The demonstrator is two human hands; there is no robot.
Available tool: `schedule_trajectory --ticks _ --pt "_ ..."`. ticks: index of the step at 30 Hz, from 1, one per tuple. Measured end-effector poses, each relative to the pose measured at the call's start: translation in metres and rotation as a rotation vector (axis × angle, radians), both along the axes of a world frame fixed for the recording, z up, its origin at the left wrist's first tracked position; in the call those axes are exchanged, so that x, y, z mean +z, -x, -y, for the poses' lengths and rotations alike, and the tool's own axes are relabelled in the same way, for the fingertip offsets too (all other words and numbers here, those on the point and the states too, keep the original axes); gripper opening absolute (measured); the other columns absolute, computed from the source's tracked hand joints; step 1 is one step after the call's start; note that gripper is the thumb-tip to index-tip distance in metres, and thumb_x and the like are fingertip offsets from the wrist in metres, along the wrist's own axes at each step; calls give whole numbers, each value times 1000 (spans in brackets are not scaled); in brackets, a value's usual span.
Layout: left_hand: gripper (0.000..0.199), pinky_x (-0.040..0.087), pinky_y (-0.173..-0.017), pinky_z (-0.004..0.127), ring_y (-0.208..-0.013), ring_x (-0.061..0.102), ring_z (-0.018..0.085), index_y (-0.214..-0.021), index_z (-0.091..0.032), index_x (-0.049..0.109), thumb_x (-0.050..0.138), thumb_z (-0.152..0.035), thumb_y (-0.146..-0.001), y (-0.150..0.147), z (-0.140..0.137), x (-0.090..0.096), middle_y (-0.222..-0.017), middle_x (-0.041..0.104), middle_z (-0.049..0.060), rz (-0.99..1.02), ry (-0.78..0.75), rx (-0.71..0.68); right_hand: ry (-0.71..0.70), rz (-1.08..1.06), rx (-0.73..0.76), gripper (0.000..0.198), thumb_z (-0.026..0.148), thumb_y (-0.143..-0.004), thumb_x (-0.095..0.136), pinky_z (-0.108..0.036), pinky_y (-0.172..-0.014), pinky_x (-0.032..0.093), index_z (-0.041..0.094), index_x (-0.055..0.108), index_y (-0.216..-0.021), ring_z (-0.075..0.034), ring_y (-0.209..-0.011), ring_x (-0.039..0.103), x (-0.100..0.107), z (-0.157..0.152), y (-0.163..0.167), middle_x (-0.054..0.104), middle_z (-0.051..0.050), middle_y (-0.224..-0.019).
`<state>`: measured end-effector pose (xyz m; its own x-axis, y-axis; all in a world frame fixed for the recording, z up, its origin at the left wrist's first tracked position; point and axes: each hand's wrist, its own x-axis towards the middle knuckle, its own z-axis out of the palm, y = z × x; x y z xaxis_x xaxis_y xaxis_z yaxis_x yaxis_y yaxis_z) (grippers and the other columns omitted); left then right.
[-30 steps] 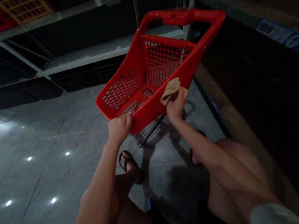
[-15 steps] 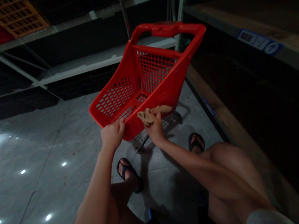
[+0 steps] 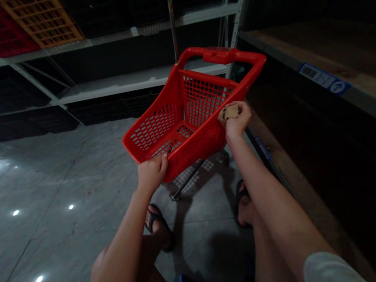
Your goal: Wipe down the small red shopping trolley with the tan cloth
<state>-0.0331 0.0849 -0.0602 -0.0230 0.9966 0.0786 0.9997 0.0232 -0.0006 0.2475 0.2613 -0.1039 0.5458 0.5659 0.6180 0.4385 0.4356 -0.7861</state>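
Note:
A red plastic shopping cart (image 3: 159, 148) with latticed walls stands before me, its handle at the far end. My left hand (image 3: 151, 173) grips the near rim of its basket, thumb over the edge. Farther up the right side, my right hand (image 3: 239, 120) is closed around a crumpled tan cloth (image 3: 228, 113). The cloth lies against the outer side of the basket, close under the rim. Part of the cloth is hidden by the fingers. Inside the basket I see only its red floor and walls.
A shelf (image 3: 365, 96) with a blue label (image 3: 324, 79) runs along the right. Metal racking (image 3: 125, 88) stands behind the cart, bearing a yellow crate (image 3: 40, 10) and a red crate (image 3: 5, 31). Grey tiled floor (image 3: 52, 187) spreads to the left; my sandaled feet are beside the cart.
My right hand has moved the cloth up and away along the cart's right side, from low on the panel to near the rim. My left hand keeps its grip on the near rim.

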Motion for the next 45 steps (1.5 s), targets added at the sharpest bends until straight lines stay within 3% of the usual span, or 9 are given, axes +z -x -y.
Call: schedule_trajectory --ticks 9,12,17,21,25,31,34,40,45 --pt "54 32 -58 29 -72 71 23 -94 -15 75 28 -37 -108 -10 5 -4 -84 76 14 -14 -44 1 417 1 544 29 3 -61 53 -36 -81 54 23 71 -74 -23 -87 65 -48 164 125 68 -3 -87" --pt "51 37 -60 29 -76 72 23 -104 -17 74 27 -38 -109 -8 9 -1 -85 77 12 1 -4 -78 367 -76 464 27 4 -66 51 -36 -82 52 22 70 -75 -22 -86 65 -36 158 116 70 -4 -85" --pt "47 47 -85 32 -94 72 23 -114 -18 71 29 -38 -109 10 7 1 -100 78 11 -2 -82 -375 144 -232 146 19 7 -77 57 -34 -95 46 17 64 -91 -17 -96 59 12 83 38 69 -8 -101" --pt "53 46 -92 33 -88 71 22 -100 -17 73 25 -37 -109 18 3 -3 -85 76 11 -12 -103 -381 209 -186 246 17 12 -79 64 -33 -90 47 21 60 -93 -14 -89 57 14 57 23 68 -4 -98" --pt "54 42 -70 31 -78 70 23 -107 -18 75 26 -41 -109 13 4 -8 -79 75 11 -51 -94 -178 218 -113 316 19 9 -75 61 -33 -89 48 21 61 -89 -17 -92 60 -10 97 77 68 -3 -98" --pt "60 37 -66 30 -82 72 25 -96 -16 78 26 -44 -109 3 2 -6 -83 77 14 -68 -72 -76 454 -9 520 32 2 -62 55 -34 -85 51 22 64 -85 -21 -89 62 -38 177 147 65 -3 -93" --pt "63 38 -67 30 -84 73 24 -92 -15 78 25 -45 -109 1 1 -3 -86 77 15 -59 -48 -58 452 -30 566 28 2 -61 56 -36 -86 52 23 62 -79 -22 -91 63 -28 177 142 66 -3 -90" --pt "61 40 -68 28 -85 73 22 -97 -18 78 26 -47 -110 -10 -1 5 -88 78 12 21 55 -102 146 -7 377 20 12 -76 61 -39 -98 50 26 63 -90 -23 -102 62 14 147 111 68 -2 -100" --pt "62 41 -69 28 -87 73 22 -97 -17 78 25 -47 -110 -19 -5 9 -89 78 11 26 81 -103 290 92 459 22 10 -76 57 -37 -96 52 27 62 -88 -23 -103 63 -48 181 133 64 -5 -101"
